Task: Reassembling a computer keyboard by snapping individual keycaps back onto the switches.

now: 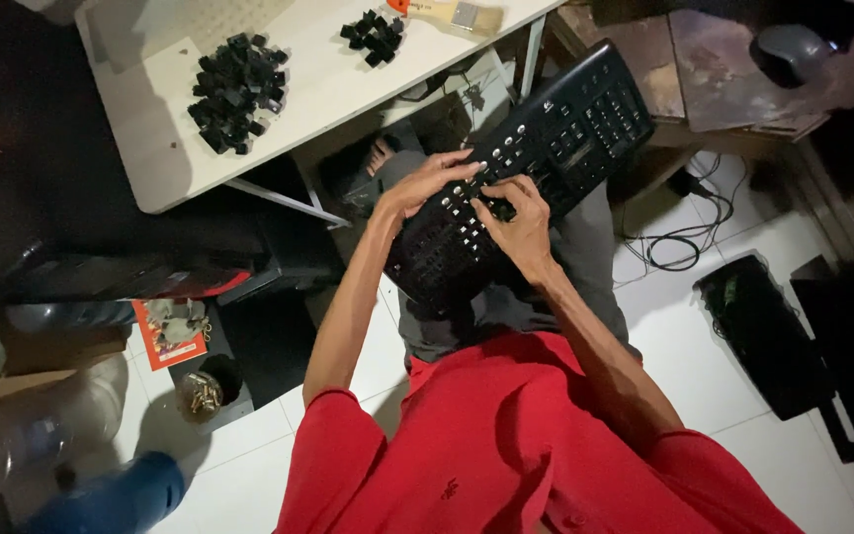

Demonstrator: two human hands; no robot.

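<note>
Seated person in red shirt, head view looking down. Black keyboard lies across the lap at centre frame, tilted, running from lower left up to upper right; many keys missing at its lower-left end.

Left hand rests on the keyboard's upper edge, fingers spread and curved over the keys, forearm coming up from lower centre. Not clasped around anything.

Right hand sits palm-down on the middle of the keyboard, fingertips bunched at a key; whether it pinches one I cannot tell. The two hands are just beside each other.

White table fills the upper left. On it: a large pile of black keycaps, a smaller pile further right, and a brush at the top edge.

Floor is white tile. Cables coil at right; a jar stands at lower left.
</note>
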